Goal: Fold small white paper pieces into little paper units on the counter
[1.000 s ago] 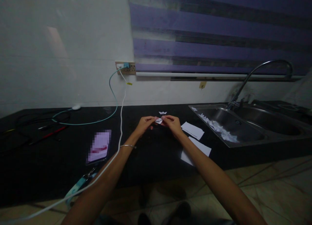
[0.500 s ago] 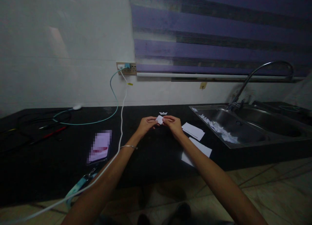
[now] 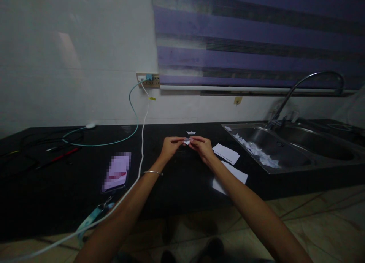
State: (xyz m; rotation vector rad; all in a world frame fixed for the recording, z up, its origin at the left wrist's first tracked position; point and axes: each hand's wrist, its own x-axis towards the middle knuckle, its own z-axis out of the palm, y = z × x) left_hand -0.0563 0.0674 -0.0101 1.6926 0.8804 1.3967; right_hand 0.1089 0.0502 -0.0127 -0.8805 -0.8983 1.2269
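Tilted since half a second ago, folded paper (image 3: 187,141) sits pinched between left grip (image 3: 170,146) and right grip (image 3: 202,146) over the surface (image 3: 176,187); likely light, easily creased, best held by opposite edges.

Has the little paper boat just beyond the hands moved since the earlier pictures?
No: judged against the sink, the paper boat has shifted in no visible direction.
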